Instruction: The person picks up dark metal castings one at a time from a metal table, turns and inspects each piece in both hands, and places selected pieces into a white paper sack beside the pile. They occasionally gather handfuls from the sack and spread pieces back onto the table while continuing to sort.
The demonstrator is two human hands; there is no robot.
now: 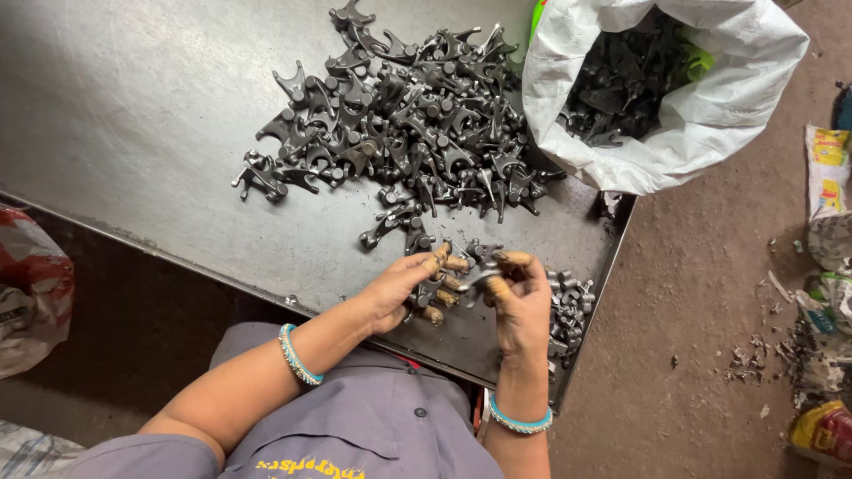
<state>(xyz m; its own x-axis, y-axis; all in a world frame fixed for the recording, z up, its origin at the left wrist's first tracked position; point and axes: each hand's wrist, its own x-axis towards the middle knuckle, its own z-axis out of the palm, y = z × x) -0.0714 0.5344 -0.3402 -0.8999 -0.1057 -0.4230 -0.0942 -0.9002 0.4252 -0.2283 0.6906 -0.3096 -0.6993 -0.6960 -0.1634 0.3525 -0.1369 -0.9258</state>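
Grey buttoned shirt with yellow chest lettering, a turquoise bangle on each wrist, and grime-stained fingertips (454, 264).

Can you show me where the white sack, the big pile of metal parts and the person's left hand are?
White sack (710, 115): head view, its right wall.
Pile of metal parts (408, 115): head view, its middle.
Left hand (395, 291): head view, its back.

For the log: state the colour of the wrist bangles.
Light blue bangles, one on each wrist, clearest in the head view.

white sack (710, 115), red bag (31, 284), floor litter (825, 346)
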